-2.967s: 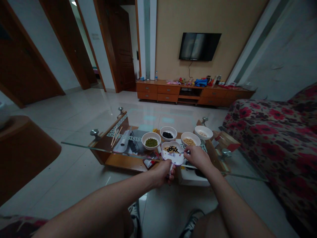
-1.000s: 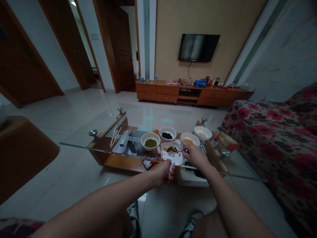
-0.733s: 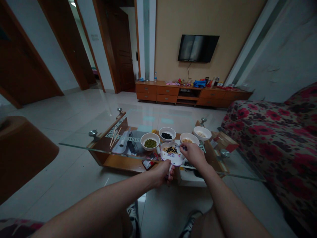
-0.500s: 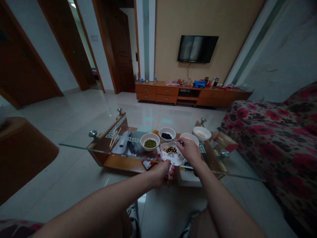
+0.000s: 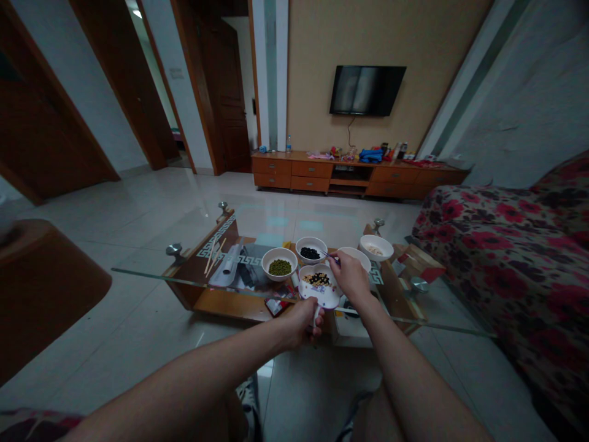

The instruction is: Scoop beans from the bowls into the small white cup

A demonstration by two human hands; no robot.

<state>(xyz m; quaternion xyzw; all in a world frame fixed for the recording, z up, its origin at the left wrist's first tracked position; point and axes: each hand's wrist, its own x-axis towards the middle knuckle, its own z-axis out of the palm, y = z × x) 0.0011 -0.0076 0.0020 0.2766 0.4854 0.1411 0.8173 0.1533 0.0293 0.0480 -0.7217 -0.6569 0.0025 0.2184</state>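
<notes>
Closest to us, the left hand [image 5: 307,319] has its fingers curled round the short white handle [image 5: 316,315] of a purple-rimmed white scalloped dish [image 5: 323,299] at the clear glass tabletop's [image 5: 145,265] near edge, the right hold for something that looks light, stiff and probably breakable, its smooth tan and black beans [image 5: 318,280] likely to roll if tipped. Just beyond, the right hand [image 5: 352,275] pinches a slim dark utensil [image 5: 330,255], and its tip, over the dish a second ago, is now at the round white bowl [image 5: 311,241] of black beans!
</notes>
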